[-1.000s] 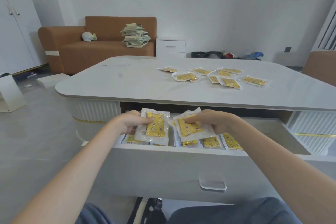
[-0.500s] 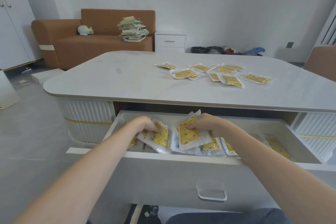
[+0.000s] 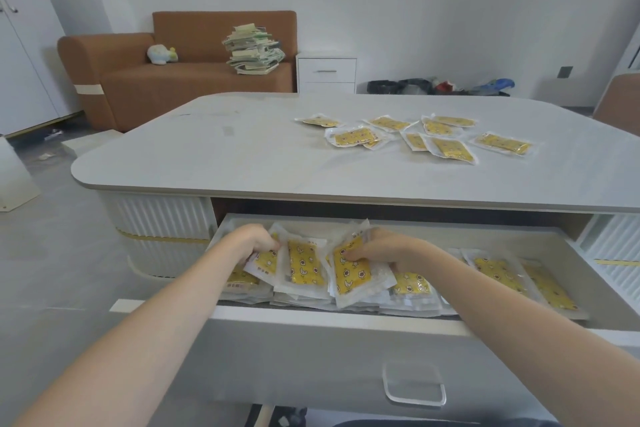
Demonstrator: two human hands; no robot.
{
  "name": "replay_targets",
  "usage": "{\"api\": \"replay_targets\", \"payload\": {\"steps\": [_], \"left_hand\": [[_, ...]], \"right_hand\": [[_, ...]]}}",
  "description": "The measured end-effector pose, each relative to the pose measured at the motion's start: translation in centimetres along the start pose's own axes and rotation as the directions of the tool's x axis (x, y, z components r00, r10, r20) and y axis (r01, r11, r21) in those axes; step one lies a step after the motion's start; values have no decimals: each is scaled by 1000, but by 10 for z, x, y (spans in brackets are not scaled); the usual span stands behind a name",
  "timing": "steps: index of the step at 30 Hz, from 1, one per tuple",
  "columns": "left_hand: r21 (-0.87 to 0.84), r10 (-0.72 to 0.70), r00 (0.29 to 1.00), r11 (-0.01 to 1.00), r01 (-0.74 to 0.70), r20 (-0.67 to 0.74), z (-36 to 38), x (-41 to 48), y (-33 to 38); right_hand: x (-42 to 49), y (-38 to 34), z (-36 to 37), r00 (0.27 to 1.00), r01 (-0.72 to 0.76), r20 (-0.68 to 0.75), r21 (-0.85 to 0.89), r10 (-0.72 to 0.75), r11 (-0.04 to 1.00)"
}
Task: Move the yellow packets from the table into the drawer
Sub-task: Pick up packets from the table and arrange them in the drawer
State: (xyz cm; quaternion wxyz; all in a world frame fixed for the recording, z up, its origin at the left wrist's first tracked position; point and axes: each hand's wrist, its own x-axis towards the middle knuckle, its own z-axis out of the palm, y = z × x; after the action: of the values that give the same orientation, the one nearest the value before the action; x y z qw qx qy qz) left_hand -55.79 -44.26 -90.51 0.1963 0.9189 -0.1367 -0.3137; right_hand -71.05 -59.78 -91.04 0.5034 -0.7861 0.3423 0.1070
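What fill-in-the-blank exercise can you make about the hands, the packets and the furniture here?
1. The left hand and the right hand each grip a yellow packet inside the open ____.
2. Other packets lie on the ____.
3. A stack of papers sits on the brown ____.
Missing words: drawer; table; sofa.

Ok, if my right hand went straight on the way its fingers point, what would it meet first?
Probably the middle packet just to its left; the right hand, gripping its own packet, points left across the drawer. Depth is unclear, though.
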Motion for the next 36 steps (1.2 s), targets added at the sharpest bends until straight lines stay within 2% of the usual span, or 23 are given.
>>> {"api": "replay_targets", "payload": {"steps": [5, 13, 17, 25, 29, 33, 36], "left_hand": [[95, 34, 992, 995, -22, -125, -11, -1, -6], [239, 97, 972, 970, -45, -212, -2, -6, -8], [231, 95, 980, 972, -53, -173, 5, 0, -4], [234, 137, 949, 970, -70, -285, -8, -1, -15], [258, 107, 947, 966, -27, -303, -13, -3, -20], [273, 165, 892, 961, -49, -420, -9, 2, -28], [371, 238, 854, 927, -57, -462, -6, -1, -28]], "right_hand": [[5, 5, 10, 999, -18, 29, -20, 19, 1000], [0, -3, 8, 991, -62, 124, 182, 40, 981], [-3, -3, 8, 990, -52, 140, 191, 25, 980], [9, 2, 19, 995, -38, 99, 136, 25, 990], [6, 1, 19, 996, -31, 92, 121, 20, 992], [5, 2, 21, 997, -29, 72, 139, 19, 990], [5, 3, 21, 998, -28, 64, 132, 20, 991]]}}
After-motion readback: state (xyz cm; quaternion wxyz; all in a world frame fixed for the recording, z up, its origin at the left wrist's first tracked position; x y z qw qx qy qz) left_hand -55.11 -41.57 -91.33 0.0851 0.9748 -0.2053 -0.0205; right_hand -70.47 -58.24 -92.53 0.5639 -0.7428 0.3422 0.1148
